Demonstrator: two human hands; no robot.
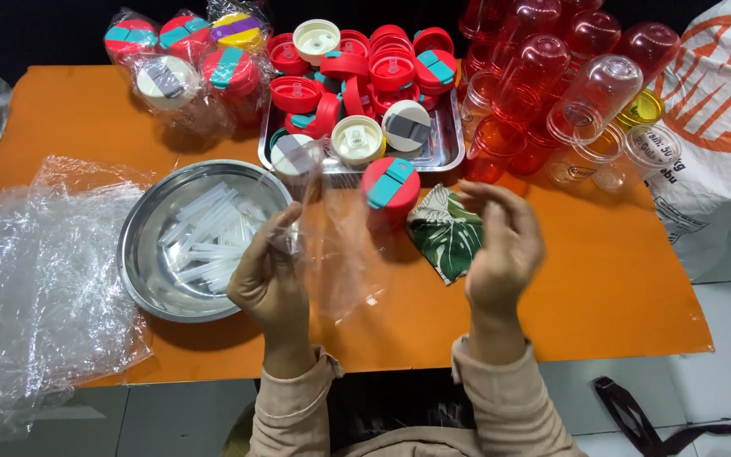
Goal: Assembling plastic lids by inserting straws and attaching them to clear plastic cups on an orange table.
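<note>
Evidently a bagging step: the left hand [268, 283] pinches a clear plastic bag [336, 254] by its edge over the orange desk [602, 279], while the right hand [501, 245] hovers beside it, fingers curled and empty. Opening the bag's mouth likely needs both hands. One red lidded cup [389, 195] stands just behind; one steel bowl [141, 245] holds clear straws, too many to count.
</note>
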